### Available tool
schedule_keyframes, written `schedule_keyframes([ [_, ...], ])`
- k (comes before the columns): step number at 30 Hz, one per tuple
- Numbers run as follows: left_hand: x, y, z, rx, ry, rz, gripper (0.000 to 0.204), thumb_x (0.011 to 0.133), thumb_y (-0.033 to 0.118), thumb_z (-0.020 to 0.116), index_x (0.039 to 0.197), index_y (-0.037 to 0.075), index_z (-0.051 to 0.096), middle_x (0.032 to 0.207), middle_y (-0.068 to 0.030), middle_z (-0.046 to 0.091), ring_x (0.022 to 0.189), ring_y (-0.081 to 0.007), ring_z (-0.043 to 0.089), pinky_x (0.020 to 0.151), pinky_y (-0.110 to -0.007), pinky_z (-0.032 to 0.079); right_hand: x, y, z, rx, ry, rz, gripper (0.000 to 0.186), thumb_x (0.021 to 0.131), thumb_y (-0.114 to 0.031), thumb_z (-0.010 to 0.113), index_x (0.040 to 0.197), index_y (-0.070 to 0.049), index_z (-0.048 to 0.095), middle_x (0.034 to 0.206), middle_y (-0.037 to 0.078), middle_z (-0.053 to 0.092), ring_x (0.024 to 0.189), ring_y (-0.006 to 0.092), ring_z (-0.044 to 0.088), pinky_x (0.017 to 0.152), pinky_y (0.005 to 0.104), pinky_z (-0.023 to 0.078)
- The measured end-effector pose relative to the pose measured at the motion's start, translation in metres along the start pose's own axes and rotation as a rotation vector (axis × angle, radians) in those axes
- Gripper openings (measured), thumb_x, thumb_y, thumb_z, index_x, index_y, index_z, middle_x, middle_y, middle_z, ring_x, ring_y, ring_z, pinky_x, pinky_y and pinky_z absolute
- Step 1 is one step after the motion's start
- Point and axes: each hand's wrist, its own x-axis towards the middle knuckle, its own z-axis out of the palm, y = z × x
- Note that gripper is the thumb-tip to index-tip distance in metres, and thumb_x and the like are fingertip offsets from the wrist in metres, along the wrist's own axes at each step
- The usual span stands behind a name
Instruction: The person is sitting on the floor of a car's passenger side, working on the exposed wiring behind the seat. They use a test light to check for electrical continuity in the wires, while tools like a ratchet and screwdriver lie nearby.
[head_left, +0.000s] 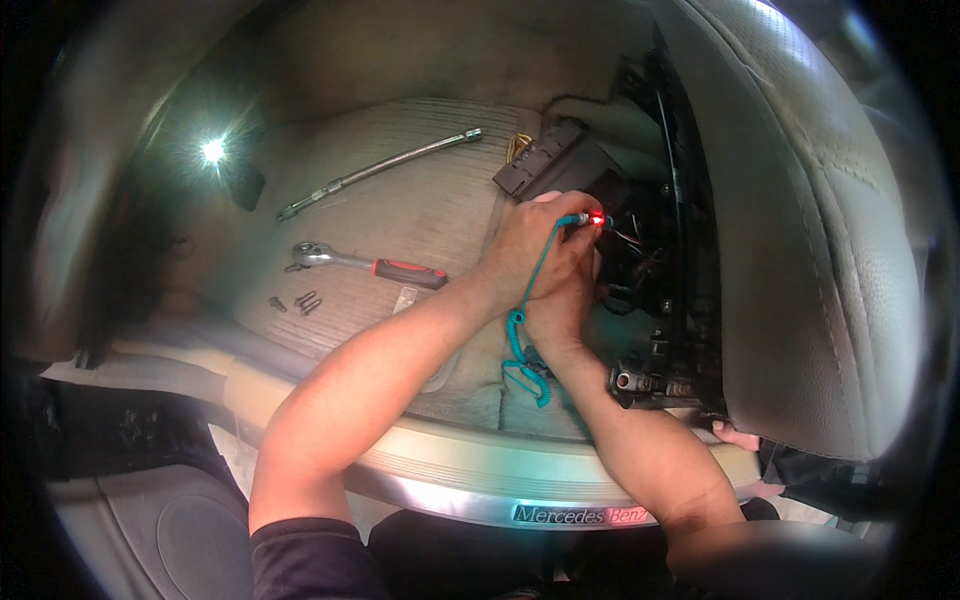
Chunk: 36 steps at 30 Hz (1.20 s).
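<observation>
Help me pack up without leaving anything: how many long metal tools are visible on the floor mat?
2: a ratchet just beyond the left forearm, and a slim bar farther away. More may be hidden under the arm.

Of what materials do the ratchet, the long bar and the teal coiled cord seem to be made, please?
Ratchet: probably polished metal, its head gleaming; the duller grey-and-red grip suggests plastic or rubber. Long bar: likely metal, shiny with highlights. Coiled cord: probably plastic-sheathed, smooth and evenly coloured.

Probe [597, 219] | lit red — crosswise at the hands [535, 240] | teal cord [518, 345] — straight above, coiled below
</observation>
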Motion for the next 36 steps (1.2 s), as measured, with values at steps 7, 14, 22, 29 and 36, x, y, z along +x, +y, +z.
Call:
schedule_keyframes([
  [7, -0.002, 0.005, -0.004, -0.003, 0.011, -0.02, 0.022, 0.093, 0.016, 0.069, 0.112, 0.004, 0.068, 0.102, -0.0189, 0.072, 0.093, -0.035, 0.071, 0.079, -0.041, 0.055, -0.001, -0.008, -0.007, -0.062, -0.061, 0.045, 0.057, 0.089, -0.024, 0.068, 0.137, -0.001, 0.048, 0.133, 0.018, 0.053, 0.127, 0.0365, 0.046, 0.106, 0.0468, 0.039],
  [14, -0.002, 0.001, -0.003, -0.016, 0.0, -0.015, 0.023, 0.093, 0.016, 0.069, 0.114, 0.005, 0.068, 0.103, -0.0182, 0.072, 0.092, -0.0331, 0.072, 0.077, -0.039, 0.056, -0.002, -0.009, -0.008, 0.015, -0.053, 0.054, 0.057, 0.088, -0.021, 0.069, 0.138, -0.001, 0.048, 0.135, 0.019, 0.051, 0.13, 0.0363, 0.045, 0.109, 0.0468, 0.038],
  [22, -0.002, 0.004, -0.005, 0.003, -0.002, -0.021, 0.023, 0.094, 0.017, 0.068, 0.114, 0.005, 0.068, 0.102, -0.0181, 0.072, 0.093, -0.0337, 0.072, 0.078, -0.04, 0.056, -0.001, -0.012, -0.009, -0.046, -0.076, 0.104, 0.056, 0.089, -0.02, 0.068, 0.137, -0.001, 0.048, 0.135, 0.018, 0.052, 0.13, 0.0357, 0.046, 0.11, 0.0461, 0.038],
  [29, -0.001, 0.001, -0.003, -0.006, -0.017, -0.046, 0.023, 0.094, 0.016, 0.068, 0.113, 0.004, 0.068, 0.104, -0.0174, 0.072, 0.097, -0.0328, 0.071, 0.081, -0.039, 0.056, -0.002, -0.008, -0.007, -0.045, -0.072, 0.095, 0.056, 0.089, -0.022, 0.067, 0.138, -0.001, 0.047, 0.134, 0.019, 0.052, 0.13, 0.0361, 0.046, 0.11, 0.0464, 0.038],
  [36, -0.002, 0.003, -0.005, -0.012, -0.022, -0.041, 0.022, 0.094, 0.016, 0.068, 0.113, 0.004, 0.068, 0.105, -0.0174, 0.072, 0.098, -0.0332, 0.071, 0.082, -0.039, 0.056, -0.002, -0.008, -0.008, -0.069, -0.095, 0.09, 0.056, 0.089, -0.021, 0.068, 0.137, -0.002, 0.047, 0.135, 0.019, 0.05, 0.13, 0.0363, 0.045, 0.109, 0.048, 0.038],
])
